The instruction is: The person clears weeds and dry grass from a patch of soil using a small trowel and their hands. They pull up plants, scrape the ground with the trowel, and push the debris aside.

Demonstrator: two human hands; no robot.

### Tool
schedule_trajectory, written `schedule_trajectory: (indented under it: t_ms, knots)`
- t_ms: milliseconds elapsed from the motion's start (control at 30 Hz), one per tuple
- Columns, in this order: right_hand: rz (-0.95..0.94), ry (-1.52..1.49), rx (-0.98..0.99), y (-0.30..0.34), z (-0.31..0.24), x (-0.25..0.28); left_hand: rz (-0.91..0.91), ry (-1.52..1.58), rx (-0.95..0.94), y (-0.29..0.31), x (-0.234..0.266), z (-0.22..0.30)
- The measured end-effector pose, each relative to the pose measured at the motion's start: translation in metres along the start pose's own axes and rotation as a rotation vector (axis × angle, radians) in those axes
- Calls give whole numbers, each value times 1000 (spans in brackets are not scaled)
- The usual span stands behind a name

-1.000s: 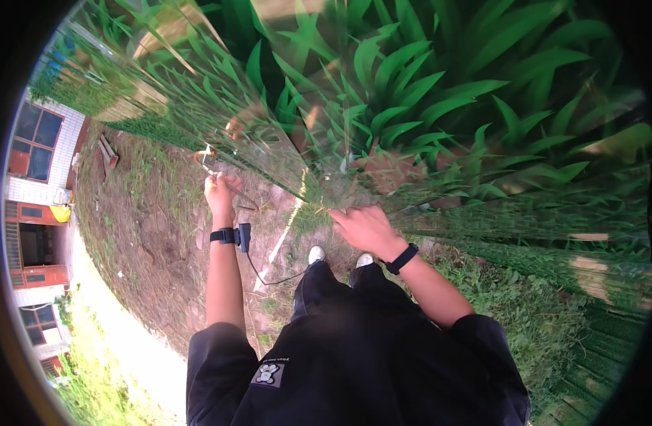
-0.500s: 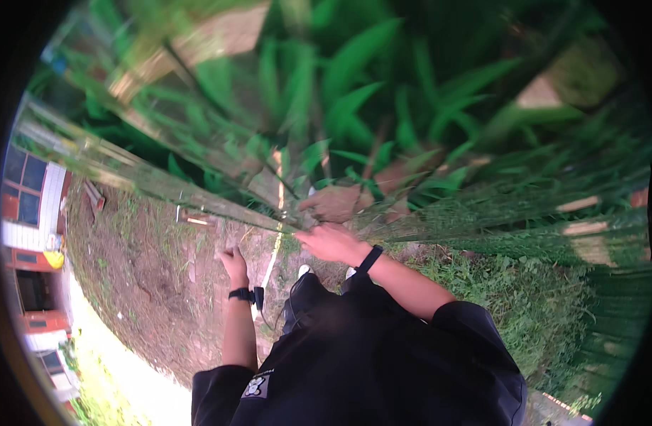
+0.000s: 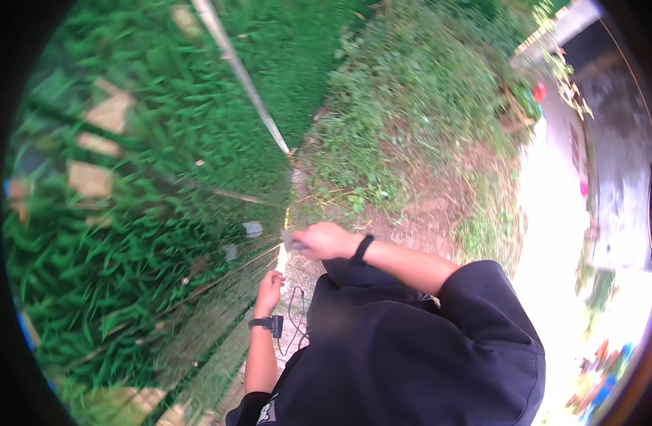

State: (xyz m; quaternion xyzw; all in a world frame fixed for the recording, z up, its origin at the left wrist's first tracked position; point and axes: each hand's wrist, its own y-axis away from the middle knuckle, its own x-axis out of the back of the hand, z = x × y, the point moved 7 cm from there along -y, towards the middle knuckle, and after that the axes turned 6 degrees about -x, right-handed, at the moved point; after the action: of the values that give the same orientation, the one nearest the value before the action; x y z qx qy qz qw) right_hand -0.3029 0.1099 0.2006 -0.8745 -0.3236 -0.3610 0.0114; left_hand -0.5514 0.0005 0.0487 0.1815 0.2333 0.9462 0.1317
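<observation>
My right hand (image 3: pixel 327 241), a dark band on its wrist, is closed around a small grey thing (image 3: pixel 294 241) whose kind I cannot make out. It is over a narrow white and yellow strip (image 3: pixel 282 259) at the foot of the leafy green netting. Just below and left of it, my left hand (image 3: pixel 270 285) has its fingers curled beside the white strip. Whatever those fingers hold, if anything, is hidden. A black device is strapped to the left wrist, and a thin dark cable (image 3: pixel 292 319) loops beside it.
Leafy green netting (image 3: pixel 141 213) fills the left side, with a pale pole (image 3: pixel 244 78) rising along it. Weeds (image 3: pixel 397 106) and bare soil (image 3: pixel 436 213) lie ahead and to the right. A bright path (image 3: pixel 546 234) runs beside a grey wall (image 3: pixel 613 106) at far right.
My view has swung round, so the netting is now on the left instead of ahead. My left hand has come beside the white strip, close to my right. The grey thing now shows.
</observation>
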Motion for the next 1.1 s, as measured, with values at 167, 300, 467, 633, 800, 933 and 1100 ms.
schedule_trajectory:
  t_ms: [167,300,467,633,800,933,1100]
  knots:
    - [393,-119,-775,230,204,23,-185,-520,-238,-42,-79,40]
    - [540,-64,-1118,358,275,33,36,-741,-268,-46,-71,56]
    - [702,-166,-1216,427,379,43,221,-906,-165,-79,-67,25]
    - [293,-68,-1426,474,502,12,141,-1024,-121,-143,-130,-1]
    - [344,-153,-1520,522,593,-12,-89,-899,-415,-247,-329,103]
    - [573,-284,-1550,548,678,-58,-511,-922,-802,-347,-538,143]
    - [680,-626,-1673,560,809,-175,-794,-848,-893,-434,-753,56]
